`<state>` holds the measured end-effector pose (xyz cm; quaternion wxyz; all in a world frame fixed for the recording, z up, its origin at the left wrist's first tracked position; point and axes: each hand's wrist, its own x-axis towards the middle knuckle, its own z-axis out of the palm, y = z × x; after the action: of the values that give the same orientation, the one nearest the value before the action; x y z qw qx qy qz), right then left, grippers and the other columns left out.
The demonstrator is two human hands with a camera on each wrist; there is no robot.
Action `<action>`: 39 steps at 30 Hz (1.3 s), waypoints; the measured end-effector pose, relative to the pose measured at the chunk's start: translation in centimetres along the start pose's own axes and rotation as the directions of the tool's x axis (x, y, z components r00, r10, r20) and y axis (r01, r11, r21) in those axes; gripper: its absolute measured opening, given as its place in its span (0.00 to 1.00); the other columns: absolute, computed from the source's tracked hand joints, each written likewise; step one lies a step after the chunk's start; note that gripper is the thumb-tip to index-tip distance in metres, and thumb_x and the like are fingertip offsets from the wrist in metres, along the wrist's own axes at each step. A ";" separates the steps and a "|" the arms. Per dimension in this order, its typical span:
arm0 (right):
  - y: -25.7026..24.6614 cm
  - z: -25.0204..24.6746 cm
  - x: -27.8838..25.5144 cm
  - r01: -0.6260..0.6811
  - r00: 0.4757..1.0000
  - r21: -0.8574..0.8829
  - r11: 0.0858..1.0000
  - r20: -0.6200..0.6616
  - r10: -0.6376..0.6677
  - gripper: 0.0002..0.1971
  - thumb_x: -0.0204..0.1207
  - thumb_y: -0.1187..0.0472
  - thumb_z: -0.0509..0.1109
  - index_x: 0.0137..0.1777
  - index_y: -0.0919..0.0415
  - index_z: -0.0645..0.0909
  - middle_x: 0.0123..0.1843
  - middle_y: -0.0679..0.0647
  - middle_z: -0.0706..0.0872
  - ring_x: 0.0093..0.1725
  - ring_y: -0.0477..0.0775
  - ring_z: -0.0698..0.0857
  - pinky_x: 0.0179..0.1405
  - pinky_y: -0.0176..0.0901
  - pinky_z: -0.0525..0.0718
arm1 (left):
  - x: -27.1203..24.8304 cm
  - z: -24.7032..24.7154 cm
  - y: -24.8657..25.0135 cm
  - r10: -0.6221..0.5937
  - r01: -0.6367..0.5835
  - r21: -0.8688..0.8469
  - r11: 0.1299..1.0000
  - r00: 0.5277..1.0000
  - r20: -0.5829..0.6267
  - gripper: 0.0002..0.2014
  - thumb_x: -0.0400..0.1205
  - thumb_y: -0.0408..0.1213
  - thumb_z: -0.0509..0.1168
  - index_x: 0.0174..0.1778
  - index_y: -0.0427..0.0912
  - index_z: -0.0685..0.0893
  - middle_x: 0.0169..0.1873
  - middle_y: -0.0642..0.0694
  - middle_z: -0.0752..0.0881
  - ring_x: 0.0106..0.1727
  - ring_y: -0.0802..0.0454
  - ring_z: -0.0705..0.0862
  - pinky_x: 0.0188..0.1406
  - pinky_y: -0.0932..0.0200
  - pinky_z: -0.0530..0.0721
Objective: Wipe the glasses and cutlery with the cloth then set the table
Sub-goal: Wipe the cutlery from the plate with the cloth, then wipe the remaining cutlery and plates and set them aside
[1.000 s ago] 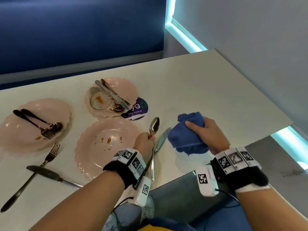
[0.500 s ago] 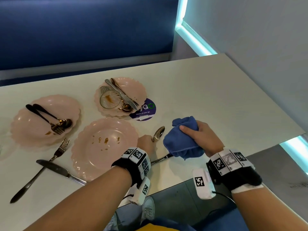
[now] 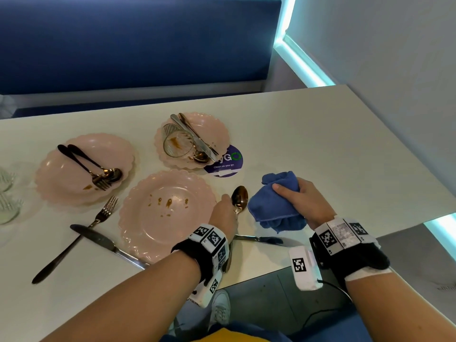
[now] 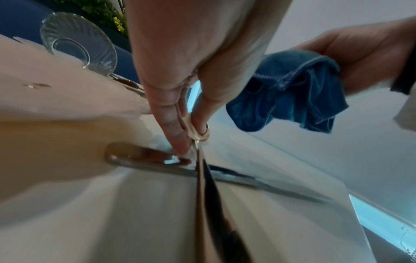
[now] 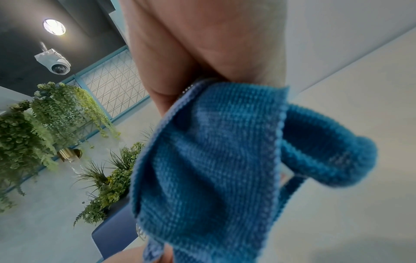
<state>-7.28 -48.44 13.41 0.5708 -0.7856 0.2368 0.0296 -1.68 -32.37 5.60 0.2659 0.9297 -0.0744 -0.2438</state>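
On the table (image 3: 308, 134): three plates (image 3: 167, 213); left hand (image 3: 223, 215) pinches one spoon (image 3: 239, 197), right hand (image 3: 304, 201) clutches one cloth (image 3: 271, 206).

Both forearms are bare, with no sleeves. The left hand (image 3: 223, 214) has a black fabric wristband (image 3: 197, 255) behind it, wrapped by a ring of white panels printed with black square fiducial markers. A white box (image 3: 208, 290) with another marker hangs under it. The right hand (image 3: 299, 202) has a matching black band (image 3: 357, 257) with marker panels, a white marker-printed box (image 3: 304, 267), a thin black cable (image 3: 330, 292), and a white strip at the band's rear edge.
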 end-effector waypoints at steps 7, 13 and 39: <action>-1.4 0.7 0.7 0.039 0.999 0.033 0.999 0.016 -0.039 0.13 0.79 0.53 0.67 0.61 0.55 0.81 0.54 0.56 0.89 0.56 0.56 0.86 0.62 0.56 0.82 | -1.9 -6.5 -4.0 0.016 -0.093 -0.229 0.969 0.948 -0.317 0.08 0.80 0.32 0.62 0.55 0.39 0.80 0.47 0.43 0.85 0.45 0.50 0.83 0.45 0.56 0.84; -2.9 4.7 1.9 0.027 0.993 0.131 0.991 0.113 -0.042 0.18 0.79 0.52 0.66 0.67 0.56 0.74 0.63 0.56 0.84 0.63 0.55 0.83 0.70 0.59 0.77 | -1.6 -12.0 -13.4 -0.406 0.439 -0.009 0.899 0.823 -0.397 0.24 0.81 0.39 0.62 0.69 0.29 0.69 0.67 0.30 0.71 0.66 0.32 0.72 0.63 0.40 0.73; -4.5 21.5 -1.5 0.676 0.710 -0.402 0.618 0.581 -0.398 0.41 0.73 0.32 0.33 0.83 0.55 0.49 0.84 0.48 0.38 0.84 0.50 0.38 0.81 0.46 0.37 | -2.6 -16.1 -10.2 -0.309 -0.314 -0.811 0.493 0.808 -0.501 0.13 0.86 0.41 0.54 0.42 0.44 0.82 0.41 0.40 0.85 0.45 0.48 0.83 0.53 0.53 0.80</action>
<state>-1.93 -27.30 10.40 0.3157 -0.9277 -0.1728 0.0993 4.10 -15.69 13.18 0.7058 0.6915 0.1437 0.0542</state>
